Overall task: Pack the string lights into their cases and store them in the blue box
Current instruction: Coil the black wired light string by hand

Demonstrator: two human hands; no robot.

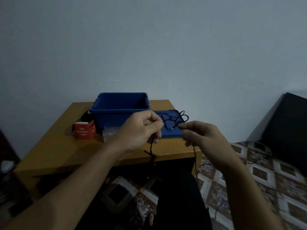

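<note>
String lights hang past the table's near edge, cord pinched in the curled fingers of left hand and right hand. Wind even, untangled loops small enough for the red case by the left edge, then the blue box behind.

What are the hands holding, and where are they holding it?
The string lights. The left hand and the right hand each pinch the dark wire beside its tangled loops, above the blue lid.

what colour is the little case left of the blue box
The case is red with pale lettering, seen best in the head view.
</note>
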